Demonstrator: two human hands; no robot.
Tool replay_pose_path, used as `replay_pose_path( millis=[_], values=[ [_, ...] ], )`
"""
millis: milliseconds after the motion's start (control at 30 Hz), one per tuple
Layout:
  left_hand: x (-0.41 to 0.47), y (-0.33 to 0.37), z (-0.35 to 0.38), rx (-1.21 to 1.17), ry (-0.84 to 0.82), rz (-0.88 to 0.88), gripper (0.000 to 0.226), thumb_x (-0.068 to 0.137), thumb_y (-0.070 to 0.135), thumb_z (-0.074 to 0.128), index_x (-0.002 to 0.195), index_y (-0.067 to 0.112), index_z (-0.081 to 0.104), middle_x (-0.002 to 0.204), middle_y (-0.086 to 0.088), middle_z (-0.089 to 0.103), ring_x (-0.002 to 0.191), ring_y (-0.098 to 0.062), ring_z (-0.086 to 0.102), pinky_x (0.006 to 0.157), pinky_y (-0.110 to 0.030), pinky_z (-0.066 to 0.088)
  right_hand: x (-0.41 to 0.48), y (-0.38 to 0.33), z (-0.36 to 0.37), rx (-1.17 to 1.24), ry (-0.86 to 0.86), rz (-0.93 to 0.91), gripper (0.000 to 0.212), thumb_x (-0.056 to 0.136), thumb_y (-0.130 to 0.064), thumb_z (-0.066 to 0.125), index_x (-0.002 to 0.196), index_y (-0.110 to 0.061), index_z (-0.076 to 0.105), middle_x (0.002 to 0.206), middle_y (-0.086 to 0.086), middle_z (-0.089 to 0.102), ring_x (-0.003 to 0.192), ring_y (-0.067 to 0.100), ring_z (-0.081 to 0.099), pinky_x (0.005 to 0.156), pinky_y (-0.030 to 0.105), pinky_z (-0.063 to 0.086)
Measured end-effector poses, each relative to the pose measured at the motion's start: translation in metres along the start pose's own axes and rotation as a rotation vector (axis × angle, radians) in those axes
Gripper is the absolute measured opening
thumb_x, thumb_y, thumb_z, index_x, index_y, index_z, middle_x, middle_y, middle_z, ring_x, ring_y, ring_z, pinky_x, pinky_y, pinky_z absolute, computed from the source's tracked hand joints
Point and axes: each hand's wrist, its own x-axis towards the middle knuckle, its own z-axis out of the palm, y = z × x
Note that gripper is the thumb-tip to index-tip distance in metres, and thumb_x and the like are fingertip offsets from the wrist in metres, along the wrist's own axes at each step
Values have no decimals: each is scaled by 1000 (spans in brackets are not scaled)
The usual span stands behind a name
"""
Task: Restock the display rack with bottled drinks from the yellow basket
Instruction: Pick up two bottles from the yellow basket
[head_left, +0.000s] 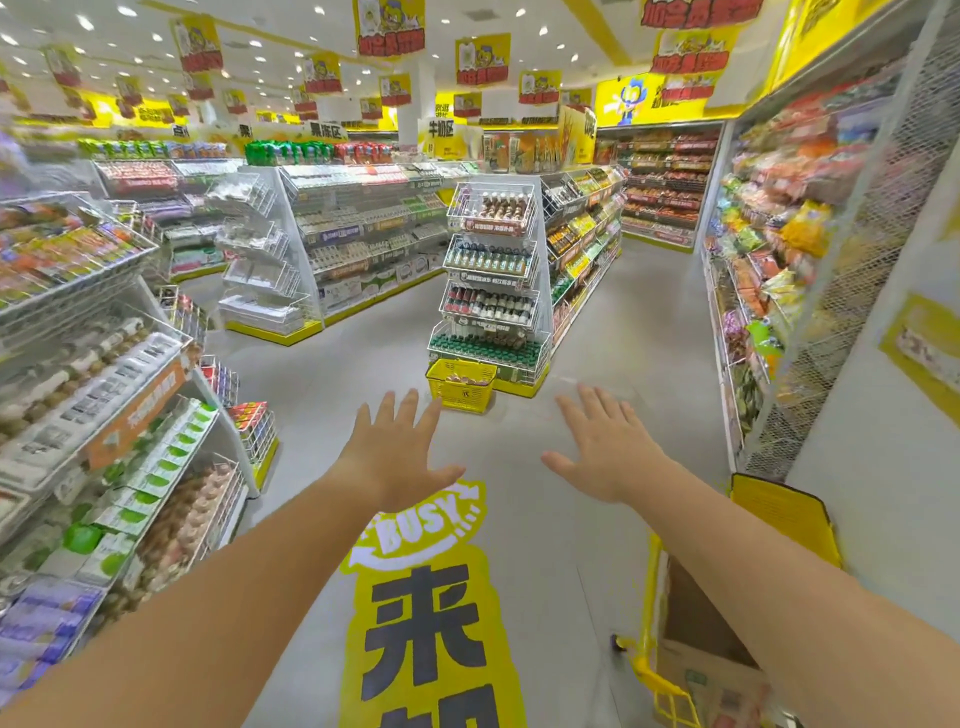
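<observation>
Snack store aisle, both hands out front, empty

Grey floor (597, 322) with a big yellow floor sticker (431, 613) near the camera, packed shelves left and right. Far down the aisle stands the tiered wire display rack (491, 275), bottles upright in rows, with the yellow basket (460, 383) on the floor touching its near left corner. Left hand (397, 457) and right hand (608, 449) are well short of it, each grip spread flat, holding nothing.

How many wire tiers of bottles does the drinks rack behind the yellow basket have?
4: top tier, second, third, and bottom right behind the yellow basket. None look hidden.
</observation>
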Motion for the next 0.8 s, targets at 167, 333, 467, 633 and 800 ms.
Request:
replay_pose_path(
  millis=[167,333,467,633,800],
  values=[
    [97,-21,22,-6,-16,2,94,91,77,24,160,22,-8,168,-11,-6,154,-37,-5,122,-58,5,104,13,33,3,6,3,85,96,-69,33,161,-22,4,169,12,-1,155,31,0,124,49,8],
    [220,-41,40,49,-32,-10,94,91,78,23,160,21,-8,168,-12,-5,154,-38,-3,122,-58,8,225,40,56,31,21,-6,85,96,-69,32,161,-23,3,169,11,-2,155,30,-1,124,49,9],
    [321,-59,42,60,-39,-34,94,90,79,21,159,22,-9,169,-11,-5,154,-37,-2,122,-58,9,322,62,66,66,24,-15,85,96,-69,32,161,-23,3,169,11,0,155,30,-2,123,51,9],
    [425,-82,46,59,-48,-32,94,90,79,20,159,22,-9,168,-11,-4,154,-38,-2,121,-58,9,432,79,80,37,10,-12,86,95,-71,29,161,-23,3,169,12,1,155,31,-1,123,53,5],
    [533,-114,69,41,-39,-51,95,90,80,19,159,22,-9,168,-11,-3,154,-38,-2,121,-59,8,542,86,100,35,6,-28,86,95,-71,28,161,-22,3,169,11,1,155,30,-2,123,53,2]
  ],
)
